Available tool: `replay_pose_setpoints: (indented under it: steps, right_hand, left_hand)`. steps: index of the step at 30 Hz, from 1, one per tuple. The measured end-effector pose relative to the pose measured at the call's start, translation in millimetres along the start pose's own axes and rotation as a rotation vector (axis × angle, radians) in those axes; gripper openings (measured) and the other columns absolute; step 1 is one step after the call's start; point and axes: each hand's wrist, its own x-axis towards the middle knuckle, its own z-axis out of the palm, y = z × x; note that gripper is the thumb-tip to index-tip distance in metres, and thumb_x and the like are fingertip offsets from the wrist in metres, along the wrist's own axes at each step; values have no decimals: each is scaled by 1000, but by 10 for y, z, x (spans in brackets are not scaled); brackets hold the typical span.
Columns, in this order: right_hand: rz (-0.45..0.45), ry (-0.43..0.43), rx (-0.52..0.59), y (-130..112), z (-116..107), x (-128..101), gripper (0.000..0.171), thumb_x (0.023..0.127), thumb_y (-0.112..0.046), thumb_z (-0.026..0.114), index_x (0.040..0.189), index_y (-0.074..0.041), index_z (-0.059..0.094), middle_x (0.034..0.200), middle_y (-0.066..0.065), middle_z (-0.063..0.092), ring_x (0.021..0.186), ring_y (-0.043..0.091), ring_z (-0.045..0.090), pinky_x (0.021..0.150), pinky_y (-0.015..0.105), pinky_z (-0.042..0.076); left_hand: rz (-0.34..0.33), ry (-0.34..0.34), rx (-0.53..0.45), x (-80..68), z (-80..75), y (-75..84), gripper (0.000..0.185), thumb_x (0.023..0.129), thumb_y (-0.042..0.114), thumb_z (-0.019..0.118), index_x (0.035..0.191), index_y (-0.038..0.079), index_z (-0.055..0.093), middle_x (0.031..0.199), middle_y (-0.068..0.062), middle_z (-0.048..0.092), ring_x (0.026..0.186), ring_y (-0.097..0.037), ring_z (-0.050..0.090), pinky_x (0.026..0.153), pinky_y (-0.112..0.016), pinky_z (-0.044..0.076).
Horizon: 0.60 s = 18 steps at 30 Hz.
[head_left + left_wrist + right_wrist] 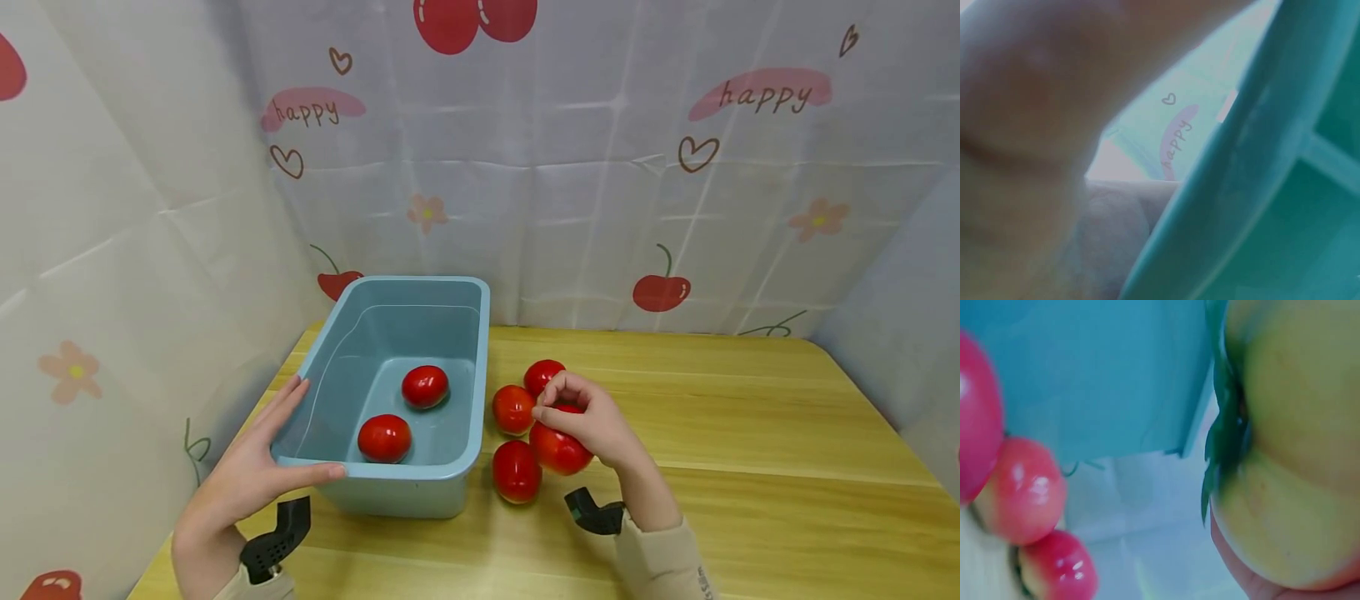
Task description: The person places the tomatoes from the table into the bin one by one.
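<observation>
In the head view my right hand (596, 421) holds a glossy red tomato (561, 450) from above, just right of a blue plastic bin (486, 367). Its green leafy top and yellowish underside (1297, 506) fill much of the right wrist view. My left hand (251, 462) grips the bin's near left corner, the thumb along the front rim and the fingers at the left rim. Two tomatoes lie inside, one farther back (425, 387) and one nearer the front (385, 438). Between bin and right hand, three more sit on the table: front (517, 472), middle (513, 409) and back (544, 377).
Under everything is a wood-grain table (750, 467), reaching well to the right of the tomatoes. A white printed curtain (570, 192) hangs along its back edge and at both sides. Black wrist cameras (277, 540) sit on both forearms.
</observation>
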Motion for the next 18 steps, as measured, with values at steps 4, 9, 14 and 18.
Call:
replay_pose_setpoints:
  steps: [4,9,14,18]
  right_hand:
    - [-15,55,48,-131,67,-2,12,84,-5,65,86,-2,54,86,3,59,91,25,54,73,37,53]
    - [-33,130,111,-272,157,-23,12,84,-3,65,85,-6,54,87,5,61,94,27,54,72,38,54]
    - [-53,234,185,-411,284,-29,13,83,-2,65,83,-10,56,89,6,61,93,26,56,72,37,55]
    - [-76,304,244,-498,411,-7,14,83,-1,66,83,-12,57,88,5,62,91,26,57,71,38,55]
  left_hand:
    - [-3,-1,0,-2,2,7,102,72,33,82,151,15,19,157,-2,9,132,-41,20,91,-63,36]
    - [-4,-2,0,-5,4,13,102,72,33,81,151,15,20,157,-2,9,132,-41,21,91,-62,36]
    - [-5,-6,1,-4,-2,16,102,72,33,81,151,15,19,157,-2,9,132,-40,21,92,-61,36]
    - [-5,-7,-1,-2,0,13,102,72,33,82,151,15,19,157,-2,9,131,-40,21,92,-61,36]
